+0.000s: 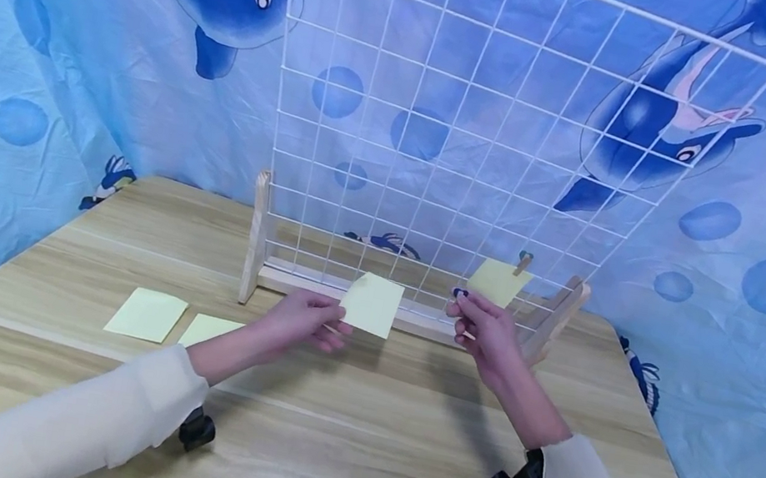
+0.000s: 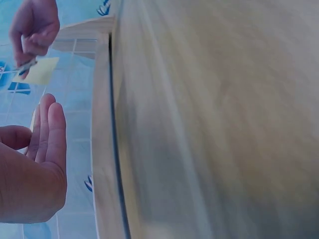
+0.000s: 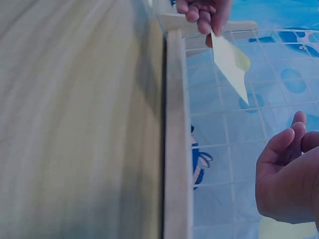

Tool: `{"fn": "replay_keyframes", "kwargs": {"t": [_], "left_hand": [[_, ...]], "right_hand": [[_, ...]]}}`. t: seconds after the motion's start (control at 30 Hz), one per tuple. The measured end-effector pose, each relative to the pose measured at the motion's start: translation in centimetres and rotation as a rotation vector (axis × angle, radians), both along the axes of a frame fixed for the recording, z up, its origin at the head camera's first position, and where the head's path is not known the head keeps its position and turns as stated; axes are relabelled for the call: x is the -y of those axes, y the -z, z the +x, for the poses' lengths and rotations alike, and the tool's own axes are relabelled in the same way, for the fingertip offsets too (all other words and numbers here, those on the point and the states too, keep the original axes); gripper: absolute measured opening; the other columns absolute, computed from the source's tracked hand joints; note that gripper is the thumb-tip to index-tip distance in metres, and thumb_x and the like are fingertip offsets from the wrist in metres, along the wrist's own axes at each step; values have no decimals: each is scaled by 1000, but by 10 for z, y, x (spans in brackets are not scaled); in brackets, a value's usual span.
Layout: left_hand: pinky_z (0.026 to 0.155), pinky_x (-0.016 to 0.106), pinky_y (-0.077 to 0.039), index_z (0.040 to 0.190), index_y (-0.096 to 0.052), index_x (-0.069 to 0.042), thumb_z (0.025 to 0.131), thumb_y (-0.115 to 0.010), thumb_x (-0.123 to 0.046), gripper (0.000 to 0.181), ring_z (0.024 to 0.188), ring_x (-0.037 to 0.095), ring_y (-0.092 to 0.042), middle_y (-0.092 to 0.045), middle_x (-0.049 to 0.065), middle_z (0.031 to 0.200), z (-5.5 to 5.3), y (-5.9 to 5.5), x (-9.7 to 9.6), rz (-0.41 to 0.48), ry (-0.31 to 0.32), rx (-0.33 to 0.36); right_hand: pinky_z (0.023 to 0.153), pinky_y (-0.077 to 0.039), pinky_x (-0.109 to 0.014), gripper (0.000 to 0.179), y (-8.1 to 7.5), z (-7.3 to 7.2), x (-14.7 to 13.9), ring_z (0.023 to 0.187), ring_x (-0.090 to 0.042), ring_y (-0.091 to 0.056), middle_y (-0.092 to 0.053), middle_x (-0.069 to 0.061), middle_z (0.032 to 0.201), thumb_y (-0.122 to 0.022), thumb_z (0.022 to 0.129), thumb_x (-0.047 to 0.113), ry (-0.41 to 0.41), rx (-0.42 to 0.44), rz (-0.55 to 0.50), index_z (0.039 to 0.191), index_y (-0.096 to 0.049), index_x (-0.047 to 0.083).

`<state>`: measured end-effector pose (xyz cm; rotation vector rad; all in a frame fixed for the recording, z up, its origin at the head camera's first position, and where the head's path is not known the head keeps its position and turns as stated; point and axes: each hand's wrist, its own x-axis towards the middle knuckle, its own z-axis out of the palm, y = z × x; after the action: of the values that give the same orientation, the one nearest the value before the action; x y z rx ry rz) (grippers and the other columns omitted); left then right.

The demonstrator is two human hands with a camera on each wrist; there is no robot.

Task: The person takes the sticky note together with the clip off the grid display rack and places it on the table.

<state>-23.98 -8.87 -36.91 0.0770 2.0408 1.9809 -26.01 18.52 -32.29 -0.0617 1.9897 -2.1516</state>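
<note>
My left hand [image 1: 306, 317] pinches a pale yellow sticky note [image 1: 373, 305] by its left edge, in front of the lower part of a white wire grid [image 1: 423, 65]. In the right wrist view the same note [image 3: 230, 62] has one corner curling. My right hand [image 1: 490, 337] holds a small clip [image 2: 27, 66] between thumb and fingers, its dark blue end [image 1: 460, 293] showing in the head view. Just beyond that hand, another yellow note [image 1: 495, 280] hangs on the grid under a wooden clothespin [image 1: 523, 264].
Two more yellow notes [image 1: 146, 314] lie on the wooden table [image 1: 347, 453] at the left, one partly behind my left forearm. Wooden feet [image 1: 255, 239] and a bottom rail [image 1: 284, 282] support the grid. A blue dolphin-print curtain [image 1: 102, 57] hangs behind the table.
</note>
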Motion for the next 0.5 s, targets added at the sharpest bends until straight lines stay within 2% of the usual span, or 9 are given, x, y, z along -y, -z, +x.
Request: {"fn": "replay_keyframes", "kwargs": {"t": [0.17, 0.4, 0.5], "left_hand": [[70, 36, -54, 120, -47, 8, 90, -50, -12, 36, 73, 23, -66, -62, 24, 99, 6, 7, 16, -33, -3, -1], [71, 36, -54, 114, -51, 8, 89, -51, -12, 32, 75, 26, -65, -64, 20, 95, 14, 14, 34, -77, -10, 19], [71, 37, -54, 112, -52, 9, 89, -50, -12, 31, 77, 28, -65, -64, 21, 96, 18, 16, 41, -94, 10, 30]], "right_hand": [[54, -44, -17, 19, 12, 5, -9, 59, -6, -49, -58, 3, 74, -52, 91, 21, -4, 30, 20, 100, -55, 5], [51, -41, -16, 40, 27, 14, -18, 58, -6, -47, -54, 3, 69, -53, 89, 21, -23, 87, 55, 121, -48, -4], [51, -40, -17, 36, 34, 18, -21, 57, -5, -47, -53, 4, 67, -55, 88, 21, -24, 105, 85, 115, -52, -3]]}}
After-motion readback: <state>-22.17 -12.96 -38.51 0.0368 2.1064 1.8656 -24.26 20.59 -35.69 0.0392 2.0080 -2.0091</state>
